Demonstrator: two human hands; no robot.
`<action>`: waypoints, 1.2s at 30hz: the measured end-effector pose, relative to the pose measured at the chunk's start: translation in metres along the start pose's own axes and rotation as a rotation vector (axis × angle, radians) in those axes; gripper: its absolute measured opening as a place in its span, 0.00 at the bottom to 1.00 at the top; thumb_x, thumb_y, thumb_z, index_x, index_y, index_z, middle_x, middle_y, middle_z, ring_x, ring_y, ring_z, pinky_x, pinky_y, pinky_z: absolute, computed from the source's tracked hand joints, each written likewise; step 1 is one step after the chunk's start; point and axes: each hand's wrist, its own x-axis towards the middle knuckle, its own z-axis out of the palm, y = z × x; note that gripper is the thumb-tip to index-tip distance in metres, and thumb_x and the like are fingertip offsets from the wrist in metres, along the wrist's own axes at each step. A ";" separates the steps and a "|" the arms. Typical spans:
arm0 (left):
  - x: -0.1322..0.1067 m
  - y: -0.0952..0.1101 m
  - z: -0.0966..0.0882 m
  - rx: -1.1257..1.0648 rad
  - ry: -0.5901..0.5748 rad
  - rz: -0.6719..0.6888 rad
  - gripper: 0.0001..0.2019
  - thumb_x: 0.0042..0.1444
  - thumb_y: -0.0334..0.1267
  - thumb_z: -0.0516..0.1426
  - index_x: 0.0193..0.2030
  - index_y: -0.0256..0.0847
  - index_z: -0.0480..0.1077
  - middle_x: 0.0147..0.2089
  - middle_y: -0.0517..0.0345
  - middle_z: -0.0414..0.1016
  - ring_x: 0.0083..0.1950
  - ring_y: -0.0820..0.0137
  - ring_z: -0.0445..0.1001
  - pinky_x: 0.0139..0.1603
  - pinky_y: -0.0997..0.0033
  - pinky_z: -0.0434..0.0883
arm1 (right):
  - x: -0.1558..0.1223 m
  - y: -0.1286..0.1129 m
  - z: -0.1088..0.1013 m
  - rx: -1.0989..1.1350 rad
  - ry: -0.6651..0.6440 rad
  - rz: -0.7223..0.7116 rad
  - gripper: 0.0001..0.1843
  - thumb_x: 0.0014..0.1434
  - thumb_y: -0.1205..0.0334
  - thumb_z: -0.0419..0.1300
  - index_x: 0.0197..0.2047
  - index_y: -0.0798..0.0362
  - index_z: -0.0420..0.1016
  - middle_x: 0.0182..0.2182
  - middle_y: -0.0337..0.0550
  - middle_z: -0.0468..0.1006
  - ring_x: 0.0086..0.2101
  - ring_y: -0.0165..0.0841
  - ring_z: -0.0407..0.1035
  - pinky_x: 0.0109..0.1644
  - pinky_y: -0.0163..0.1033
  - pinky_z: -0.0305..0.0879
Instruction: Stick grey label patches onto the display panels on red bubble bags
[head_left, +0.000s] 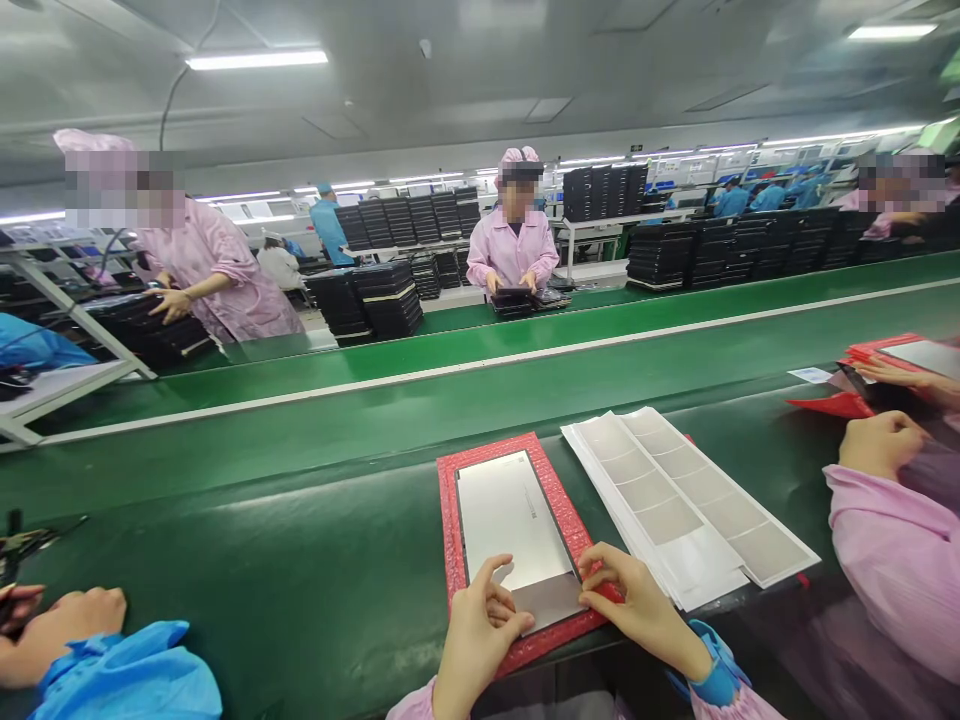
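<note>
My left hand point(480, 630) and my right hand point(637, 600) are at the lower end of a silver rectangular display panel point(506, 520). The panel lies in a red bubble-wrap pouch point(450, 530) on the green conveyor belt point(262, 580). Between my fingers lies a grey film sheet point(547, 600), held by its left and right edges and covering the panel's end. To the right of my right hand lies a stack of white backing sheets point(682, 500) carrying several grey film pieces.
A co-worker's hands in a pink sleeve point(881, 445) work at the right, beside red pouches. Another person's hands and blue sleeve point(67, 630) are at the lower left. Beyond a second green belt point(487, 350), people in pink and blue stand among stacks of black trays point(386, 298).
</note>
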 end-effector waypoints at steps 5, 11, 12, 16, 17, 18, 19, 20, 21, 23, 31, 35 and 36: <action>0.002 0.001 0.000 -0.007 -0.022 -0.002 0.28 0.39 0.31 0.60 0.51 0.40 0.59 0.24 0.68 0.67 0.23 0.74 0.73 0.25 0.78 0.67 | -0.001 0.001 0.000 -0.033 -0.002 -0.036 0.09 0.52 0.70 0.55 0.38 0.52 0.63 0.34 0.35 0.66 0.32 0.25 0.69 0.39 0.31 0.64; 0.000 0.000 -0.002 0.005 -0.047 0.006 0.30 0.40 0.30 0.59 0.52 0.40 0.58 0.25 0.67 0.68 0.25 0.73 0.74 0.26 0.78 0.68 | -0.003 0.002 0.000 -0.110 0.002 -0.089 0.08 0.53 0.70 0.55 0.38 0.51 0.63 0.34 0.36 0.67 0.34 0.25 0.67 0.40 0.31 0.63; 0.000 0.000 -0.003 0.007 -0.051 0.006 0.30 0.40 0.29 0.59 0.53 0.41 0.58 0.26 0.67 0.68 0.25 0.73 0.74 0.27 0.78 0.68 | -0.003 0.002 0.000 -0.123 0.002 -0.096 0.08 0.53 0.70 0.55 0.38 0.51 0.63 0.34 0.36 0.67 0.34 0.25 0.67 0.40 0.31 0.63; -0.001 0.002 -0.004 0.023 -0.067 0.016 0.30 0.40 0.29 0.59 0.53 0.41 0.58 0.26 0.67 0.67 0.24 0.74 0.73 0.27 0.78 0.68 | -0.004 0.000 0.000 -0.159 0.001 -0.121 0.07 0.54 0.70 0.54 0.37 0.51 0.63 0.34 0.36 0.67 0.34 0.25 0.65 0.40 0.31 0.62; -0.002 0.003 -0.004 0.027 -0.068 0.020 0.30 0.40 0.29 0.58 0.53 0.41 0.58 0.26 0.67 0.67 0.24 0.75 0.73 0.27 0.78 0.68 | -0.004 -0.001 0.000 -0.165 0.000 -0.126 0.07 0.54 0.70 0.54 0.37 0.51 0.63 0.34 0.36 0.67 0.34 0.25 0.65 0.40 0.31 0.62; -0.002 0.003 -0.004 0.031 -0.069 0.025 0.30 0.40 0.29 0.58 0.53 0.42 0.58 0.26 0.67 0.67 0.24 0.75 0.73 0.26 0.78 0.68 | -0.004 -0.001 0.000 -0.169 0.000 -0.131 0.07 0.54 0.70 0.54 0.37 0.51 0.63 0.34 0.36 0.67 0.34 0.24 0.65 0.40 0.31 0.62; -0.002 0.003 -0.004 0.034 -0.068 0.029 0.30 0.40 0.29 0.58 0.53 0.42 0.58 0.26 0.67 0.67 0.24 0.75 0.73 0.26 0.78 0.68 | -0.004 -0.002 0.000 -0.173 0.000 -0.134 0.08 0.54 0.70 0.54 0.38 0.51 0.63 0.34 0.36 0.67 0.34 0.24 0.65 0.40 0.31 0.62; -0.002 0.003 -0.004 0.035 -0.068 0.034 0.30 0.41 0.29 0.58 0.53 0.42 0.58 0.26 0.67 0.67 0.24 0.75 0.73 0.26 0.78 0.68 | -0.004 -0.002 0.000 -0.176 -0.001 -0.138 0.08 0.54 0.71 0.54 0.38 0.51 0.63 0.34 0.36 0.67 0.33 0.24 0.65 0.39 0.31 0.62; -0.002 0.003 -0.004 0.035 -0.068 0.040 0.30 0.41 0.29 0.58 0.53 0.42 0.57 0.26 0.67 0.66 0.24 0.75 0.73 0.26 0.78 0.68 | -0.005 -0.001 0.000 -0.179 -0.002 -0.140 0.07 0.54 0.71 0.54 0.37 0.51 0.63 0.34 0.36 0.66 0.33 0.24 0.64 0.39 0.31 0.61; -0.002 0.001 -0.004 0.031 -0.074 0.046 0.30 0.41 0.29 0.58 0.54 0.42 0.57 0.27 0.67 0.66 0.24 0.75 0.73 0.27 0.78 0.68 | -0.005 0.000 0.000 -0.187 -0.003 -0.143 0.07 0.55 0.71 0.53 0.37 0.51 0.62 0.34 0.36 0.66 0.33 0.24 0.64 0.39 0.31 0.61; -0.001 0.000 -0.005 0.038 -0.087 0.053 0.31 0.41 0.29 0.58 0.55 0.42 0.56 0.27 0.67 0.67 0.25 0.76 0.72 0.27 0.79 0.68 | -0.004 0.003 0.001 -0.210 0.000 -0.158 0.06 0.55 0.69 0.53 0.37 0.51 0.62 0.34 0.36 0.66 0.33 0.25 0.64 0.39 0.31 0.61; -0.001 0.001 -0.005 0.036 -0.091 0.054 0.31 0.41 0.29 0.58 0.55 0.42 0.56 0.27 0.67 0.68 0.26 0.75 0.73 0.27 0.79 0.68 | -0.004 0.002 0.001 -0.220 0.002 -0.165 0.05 0.56 0.68 0.52 0.37 0.51 0.63 0.34 0.37 0.67 0.33 0.26 0.64 0.39 0.32 0.62; -0.001 0.001 -0.005 0.041 -0.092 0.055 0.31 0.41 0.30 0.58 0.55 0.42 0.56 0.28 0.66 0.68 0.25 0.75 0.73 0.27 0.78 0.68 | -0.005 0.002 0.002 -0.227 0.002 -0.170 0.04 0.56 0.67 0.52 0.37 0.51 0.63 0.34 0.38 0.67 0.33 0.26 0.64 0.39 0.32 0.62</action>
